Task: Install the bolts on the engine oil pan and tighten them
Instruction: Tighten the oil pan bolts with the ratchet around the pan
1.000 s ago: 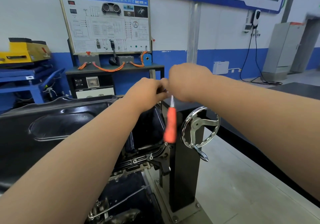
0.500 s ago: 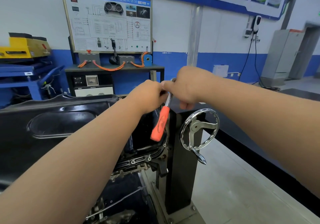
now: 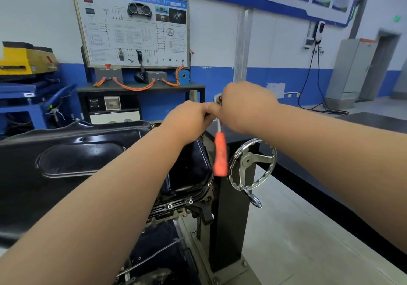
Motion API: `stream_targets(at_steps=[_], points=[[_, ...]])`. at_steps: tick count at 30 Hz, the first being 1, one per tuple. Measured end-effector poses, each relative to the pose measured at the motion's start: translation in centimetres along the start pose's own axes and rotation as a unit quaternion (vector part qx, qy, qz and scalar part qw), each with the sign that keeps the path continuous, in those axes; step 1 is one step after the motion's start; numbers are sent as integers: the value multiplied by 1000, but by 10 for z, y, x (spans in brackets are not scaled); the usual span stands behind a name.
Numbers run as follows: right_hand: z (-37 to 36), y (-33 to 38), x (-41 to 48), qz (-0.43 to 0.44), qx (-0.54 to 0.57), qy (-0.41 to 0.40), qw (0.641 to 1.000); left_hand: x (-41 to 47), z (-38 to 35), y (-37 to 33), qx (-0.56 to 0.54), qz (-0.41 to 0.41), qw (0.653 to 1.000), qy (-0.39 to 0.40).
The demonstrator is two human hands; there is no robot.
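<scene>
The black oil pan (image 3: 72,159) sits on the engine, mounted on a stand. Bolts (image 3: 170,206) show along its near flange. Both hands meet above the pan's far right corner. My right hand (image 3: 244,106) grips the metal head end of a ratchet wrench (image 3: 220,157), whose orange handle hangs down and looks blurred. My left hand (image 3: 189,119) pinches something small at the wrench head; what it holds is hidden by the fingers.
A chrome handwheel (image 3: 253,163) sticks out from the black stand column (image 3: 231,229) right of the wrench handle. A training board (image 3: 132,27) on a bench stands behind. Blue racks (image 3: 26,95) are at the left. Grey floor lies to the right.
The orange handle swung from hanging down to tilted left, then back to hanging down. Both hands stayed together at the wrench head.
</scene>
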State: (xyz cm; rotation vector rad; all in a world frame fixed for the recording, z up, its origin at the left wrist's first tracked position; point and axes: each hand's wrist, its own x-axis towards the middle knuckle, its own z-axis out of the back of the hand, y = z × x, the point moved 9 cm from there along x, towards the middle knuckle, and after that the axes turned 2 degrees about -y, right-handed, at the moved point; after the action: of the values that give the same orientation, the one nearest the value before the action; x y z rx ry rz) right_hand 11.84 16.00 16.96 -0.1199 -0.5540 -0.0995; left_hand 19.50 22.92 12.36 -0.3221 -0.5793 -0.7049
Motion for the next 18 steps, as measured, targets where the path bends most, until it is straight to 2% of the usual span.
stream_targets(at_steps=[6, 10, 12, 14, 16, 18], points=[[10, 27, -5, 174, -161, -31, 971, 0, -12, -6, -4, -37, 998, 54], [6, 27, -6, 130, -146, -45, 980, 0, -1, 0, -36, -9, 999, 19], [-5, 15, -5, 49, -78, 15, 996, 0, 4, 3, -22, 14, 999, 20], [-10, 10, -3, 9, -35, 35, 999, 0, 7, 1, -8, 18, 1000, 21], [-5, 13, -3, 38, -69, 14, 997, -1, 10, -3, -19, -3, 1000, 5], [3, 22, -6, 105, -114, -4, 988, -3, 11, -4, -42, -20, 999, 10]])
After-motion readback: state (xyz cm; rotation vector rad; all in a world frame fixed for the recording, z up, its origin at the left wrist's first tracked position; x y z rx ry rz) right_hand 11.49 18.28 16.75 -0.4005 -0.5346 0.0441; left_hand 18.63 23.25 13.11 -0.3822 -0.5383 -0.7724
